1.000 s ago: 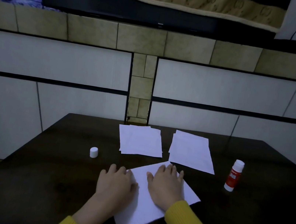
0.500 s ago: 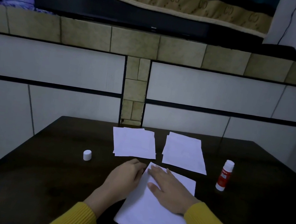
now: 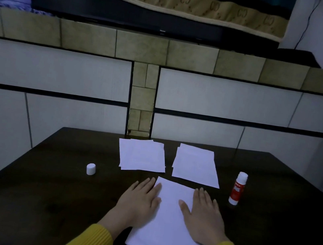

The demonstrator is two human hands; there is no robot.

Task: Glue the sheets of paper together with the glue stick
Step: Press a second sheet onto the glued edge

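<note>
A white sheet of paper [image 3: 169, 227] lies on the dark table [image 3: 43, 192] right in front of me, nearly straight. My left hand [image 3: 139, 201] rests flat on its left edge, fingers spread. Flat on the sheet's right side lies my right hand [image 3: 203, 215]. Behind it are two small stacks of white paper, one on the left [image 3: 141, 155] and one on the right [image 3: 196, 166]. A red and white glue stick [image 3: 237, 188] stands uncapped to the right. Its white cap [image 3: 91, 168] sits on the table to the left.
The table's far edge meets a tiled wall [image 3: 223, 98] with a stone ledge [image 3: 140, 47] above it. The table's near edge runs under my yellow sleeves, with the sheet's lower end overhanging it.
The sheet has been turned from a slant to nearly straight. My hands moved apart, from close together at the top to the sheet's two sides.
</note>
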